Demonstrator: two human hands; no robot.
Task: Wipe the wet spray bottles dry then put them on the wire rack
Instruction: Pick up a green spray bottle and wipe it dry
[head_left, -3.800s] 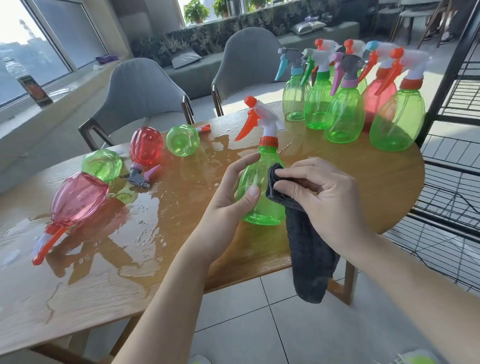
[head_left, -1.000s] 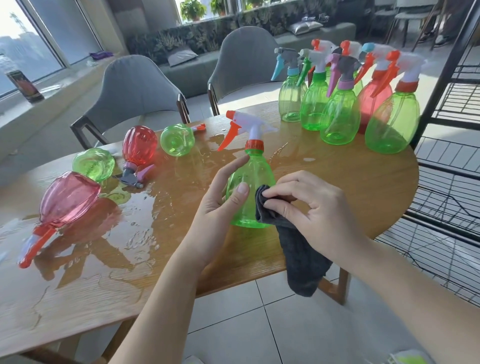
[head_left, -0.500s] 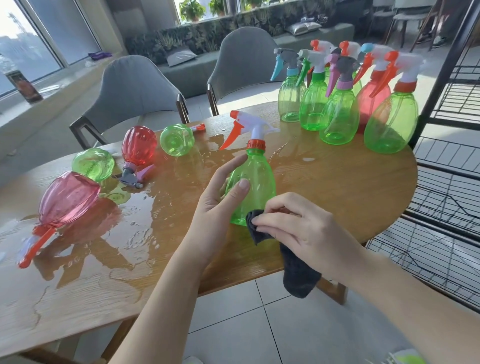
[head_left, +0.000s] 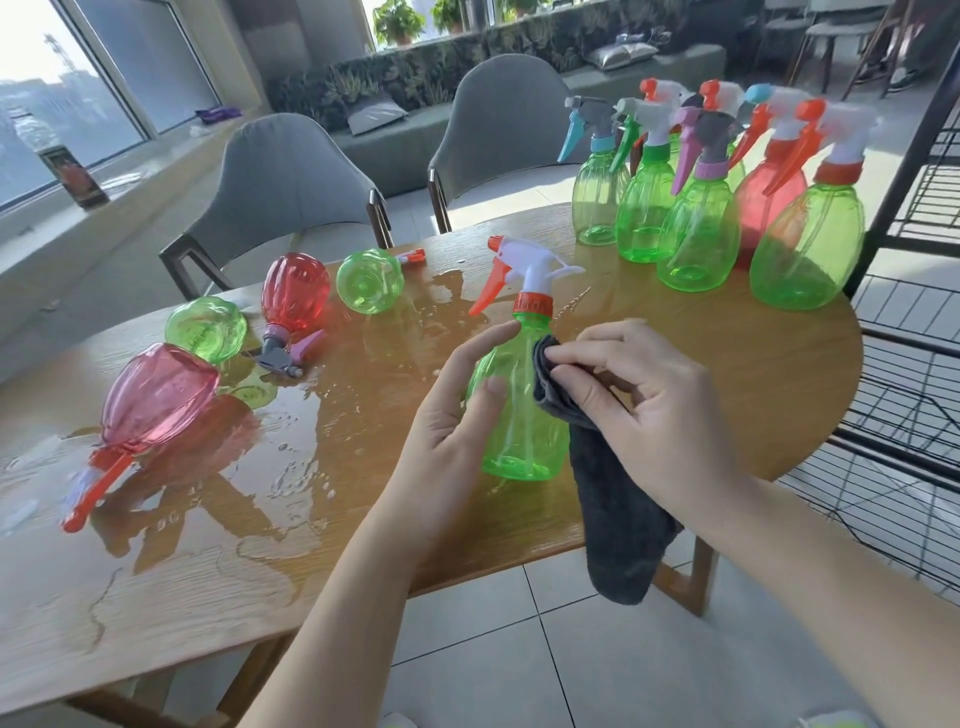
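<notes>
A green spray bottle (head_left: 522, 421) with a white head and orange trigger stands upright near the front edge of the wooden table (head_left: 753, 374). My left hand (head_left: 457, 415) holds its left side, thumb and fingers curled round the body. My right hand (head_left: 639, 405) grips a dark grey cloth (head_left: 618, 514) and presses it against the bottle's upper right side; the rest of the cloth hangs below the table edge. Several wet bottles lie on their sides at the left, among them a pink one (head_left: 150, 400) and a red one (head_left: 295, 293).
Several upright bottles (head_left: 696, 228) stand in a group at the table's far right. The black wire rack (head_left: 924, 332) is just right of the table. Water pools (head_left: 291, 447) over the left half of the top. Two grey chairs (head_left: 285, 176) stand behind.
My right hand has moved the cloth from the bottle's base up to its shoulder. My left hand has kept its hold and the bottle has stayed in place.
</notes>
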